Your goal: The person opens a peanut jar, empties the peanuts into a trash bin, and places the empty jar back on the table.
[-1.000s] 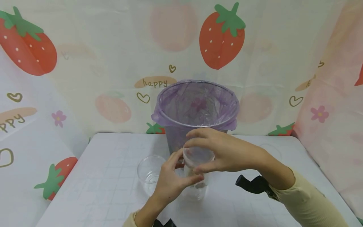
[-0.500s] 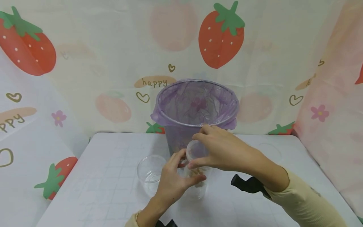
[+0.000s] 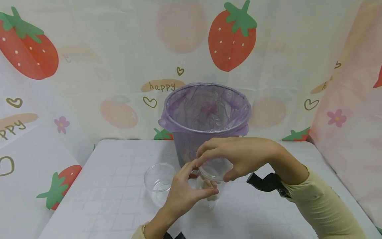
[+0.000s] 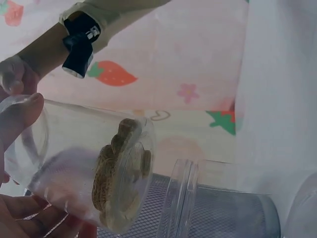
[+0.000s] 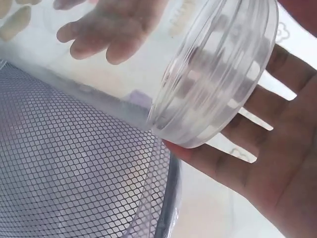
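Note:
A clear plastic jar (image 4: 81, 126) with several peanuts (image 4: 105, 173) at its bottom stands in front of the mesh bin. My left hand (image 3: 186, 189) grips the jar's side, thumb in front and fingers behind. Over its mouth sits a clear screw lid (image 5: 218, 84). From above, my right hand (image 3: 235, 154) holds this lid by its edge, thumb toward me and fingers spread along the far side. In the right wrist view the fingertips are right at the lid's ribbed rim. A second, lidless clear jar (image 3: 159, 177) stands just left of my left hand, holding nothing visible.
The mesh bin (image 3: 188, 146), lined with a purple bag (image 3: 206, 109), stands close behind the jars. Strawberry-print cloth (image 3: 125, 49) hangs behind and on both sides of the white table (image 3: 104, 186).
The lid, tilted half a second ago, now lies flatter over the jar mouth. My right hand has turned, its wrist rising and its fingers spreading wider. My left hand barely moves.

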A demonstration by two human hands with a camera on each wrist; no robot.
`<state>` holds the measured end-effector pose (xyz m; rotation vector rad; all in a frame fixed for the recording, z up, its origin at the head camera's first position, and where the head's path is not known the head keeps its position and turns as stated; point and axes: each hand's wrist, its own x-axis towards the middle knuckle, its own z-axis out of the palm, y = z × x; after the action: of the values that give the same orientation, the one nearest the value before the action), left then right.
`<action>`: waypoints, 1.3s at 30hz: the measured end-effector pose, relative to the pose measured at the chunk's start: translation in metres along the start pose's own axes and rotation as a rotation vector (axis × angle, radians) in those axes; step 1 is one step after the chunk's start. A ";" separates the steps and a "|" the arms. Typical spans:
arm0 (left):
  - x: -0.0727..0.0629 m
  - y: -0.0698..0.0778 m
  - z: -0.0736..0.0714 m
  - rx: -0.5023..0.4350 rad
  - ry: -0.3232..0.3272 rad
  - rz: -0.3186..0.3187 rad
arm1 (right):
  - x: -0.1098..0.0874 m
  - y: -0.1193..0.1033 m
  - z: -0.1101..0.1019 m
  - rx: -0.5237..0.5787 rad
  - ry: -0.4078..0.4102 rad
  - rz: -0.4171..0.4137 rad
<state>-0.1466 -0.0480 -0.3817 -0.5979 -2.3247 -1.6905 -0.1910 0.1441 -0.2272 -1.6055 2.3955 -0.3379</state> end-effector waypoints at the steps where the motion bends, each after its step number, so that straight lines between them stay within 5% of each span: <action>1: 0.000 0.000 0.000 0.002 0.002 -0.001 | -0.001 0.000 0.000 0.002 0.001 -0.011; 6: 0.000 0.000 0.001 0.011 0.027 -0.005 | -0.001 -0.005 0.005 -0.044 0.117 0.029; 13: 0.001 -0.001 0.003 0.046 0.062 0.009 | 0.008 -0.021 0.014 -0.176 0.309 0.335; 21: 0.000 0.001 0.004 0.085 0.138 -0.026 | 0.016 -0.024 0.021 -0.191 0.288 0.480; 27: -0.001 0.001 0.003 0.078 0.135 -0.046 | 0.020 -0.023 0.022 -0.162 0.292 0.476; 36: 0.000 0.002 -0.002 0.001 0.052 -0.048 | 0.015 -0.016 0.013 -0.027 0.250 0.364; 39: 0.000 0.003 -0.003 -0.027 0.019 -0.077 | 0.012 -0.011 0.009 -0.011 0.205 0.267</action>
<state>-0.1453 -0.0505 -0.3783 -0.5013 -2.3440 -1.7550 -0.1828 0.1289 -0.2332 -1.2859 2.7275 -0.4569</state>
